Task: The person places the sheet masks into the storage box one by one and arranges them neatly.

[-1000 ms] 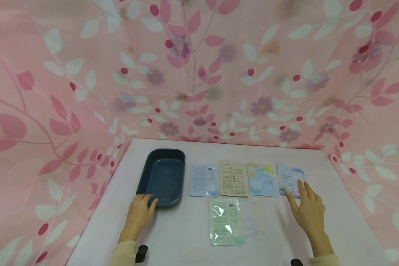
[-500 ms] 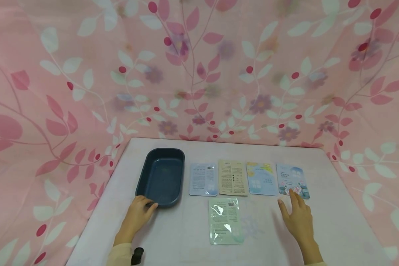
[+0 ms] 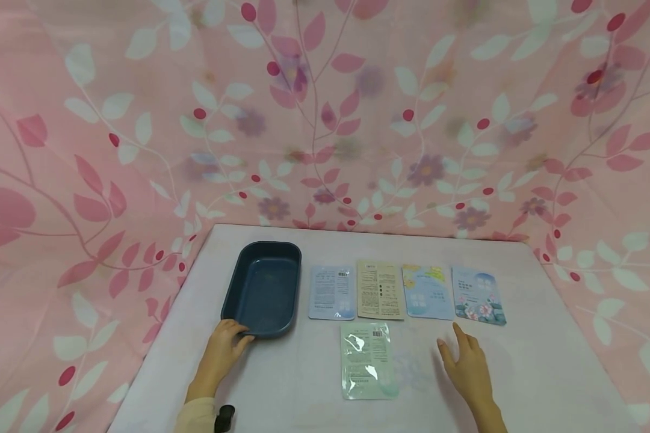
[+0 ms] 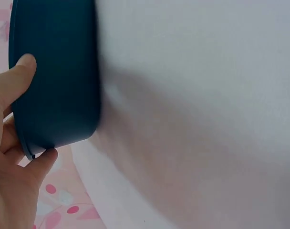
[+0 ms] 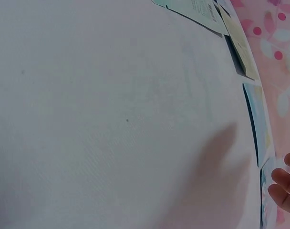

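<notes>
Pulling back toward 6 o'clock, the right hand (image 3: 468, 367) has left the floral sachet (image 3: 478, 295), fingers loosely spread, holding nothing. The left hand (image 3: 224, 349) still grips the blue tray (image 3: 262, 287) at its near rim, table's (image 3: 541, 361) 9 o'clock side. Sachet looks placed, released.

Tray (image 3: 262, 288) left of four-sachet row (image 3: 379, 291); fifth sachet (image 3: 367, 359) before row, on table (image 3: 547, 361).
</notes>
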`<state>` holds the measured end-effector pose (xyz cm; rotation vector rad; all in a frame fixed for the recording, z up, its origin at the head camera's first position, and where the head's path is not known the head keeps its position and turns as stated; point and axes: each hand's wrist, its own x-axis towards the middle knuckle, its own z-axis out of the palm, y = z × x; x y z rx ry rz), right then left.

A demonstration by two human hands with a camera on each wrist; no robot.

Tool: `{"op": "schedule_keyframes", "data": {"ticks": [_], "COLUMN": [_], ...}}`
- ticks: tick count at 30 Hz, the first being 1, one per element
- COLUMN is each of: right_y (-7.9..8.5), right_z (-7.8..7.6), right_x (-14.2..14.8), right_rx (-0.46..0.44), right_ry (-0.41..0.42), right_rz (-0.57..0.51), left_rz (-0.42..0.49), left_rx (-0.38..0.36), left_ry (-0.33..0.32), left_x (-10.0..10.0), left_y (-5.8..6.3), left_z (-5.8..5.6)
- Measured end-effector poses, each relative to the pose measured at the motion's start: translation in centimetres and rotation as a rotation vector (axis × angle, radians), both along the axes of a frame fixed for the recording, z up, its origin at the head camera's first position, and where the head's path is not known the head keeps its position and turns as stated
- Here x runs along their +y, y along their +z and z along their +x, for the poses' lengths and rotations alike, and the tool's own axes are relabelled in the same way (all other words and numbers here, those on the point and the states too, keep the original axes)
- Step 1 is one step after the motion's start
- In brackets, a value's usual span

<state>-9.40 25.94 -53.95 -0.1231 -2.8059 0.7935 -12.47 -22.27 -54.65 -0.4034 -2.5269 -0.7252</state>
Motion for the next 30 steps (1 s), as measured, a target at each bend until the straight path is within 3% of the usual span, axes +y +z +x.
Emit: {"op": "schedule_keyframes", "data": {"ticks": [7, 12, 17, 23, 30], "right_y": [-0.4, -1.2, -2.0, -1.7, -1.2], "right_z": [0.1, 0.2, 0.8, 1.5, 2.1], "right_x": [-1.6, -2.9, -4.7, -6.8, -8.9], "right_rx": [-0.173, -0.249, -0.283, -0.307, -0.366], "right_ry": [-0.007, 0.011, 0.027, 0.037, 0.055], "right_rz": [-0.052, -0.105, -0.138, -0.149, -0.092], "left_rz": [-0.002, 0.005, 0.012, 0.021, 0.018], "left_rx": [0.016, 0.030, 0.051, 0.077, 0.094], "left_ry": [0.030, 0.032, 0.025, 0.019, 0.017], "left_x": [0.2, 0.3, 0.3, 0.4, 0.4], "left_y": [-0.3, -0.4, -0.7, -0.8, -0.7], "left_z": [-0.1, -0.1, -0.1, -0.1, 0.0]}}
